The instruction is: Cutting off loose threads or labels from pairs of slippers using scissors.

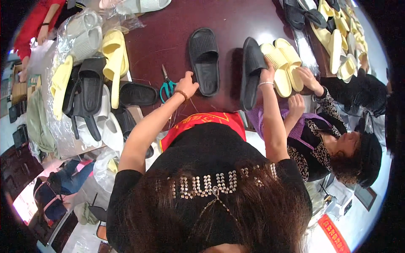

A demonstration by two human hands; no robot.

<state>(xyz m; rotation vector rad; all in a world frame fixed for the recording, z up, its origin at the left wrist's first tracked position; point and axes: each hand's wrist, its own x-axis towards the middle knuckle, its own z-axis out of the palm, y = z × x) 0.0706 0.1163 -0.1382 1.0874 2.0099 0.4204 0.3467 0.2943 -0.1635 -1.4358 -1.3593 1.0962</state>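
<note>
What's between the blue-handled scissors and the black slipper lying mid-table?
In the head view, the person's left hand is between the scissors and that black slipper.

black short-sleeved top (211, 145); silvery studs (203, 186); red-yellow waist cloth (233, 123); left wrist (179, 98), brown bracelet (182, 94); right wrist (266, 86), pale band (266, 83)

On one desk (164, 25), two black slippers (207, 80) lie by the person's two hands (188, 85), one at each. There is one pair of scissors (168, 89), with one more dark slipper (137, 93) to its left. Two yellow slippers (275, 69) sit before one co-worker (327, 147), whose two hands (296, 105) show. Two wristbands (182, 93) count one per forearm. The left heap (90, 84) and right heap (337, 38) overlap too much to count.
</note>
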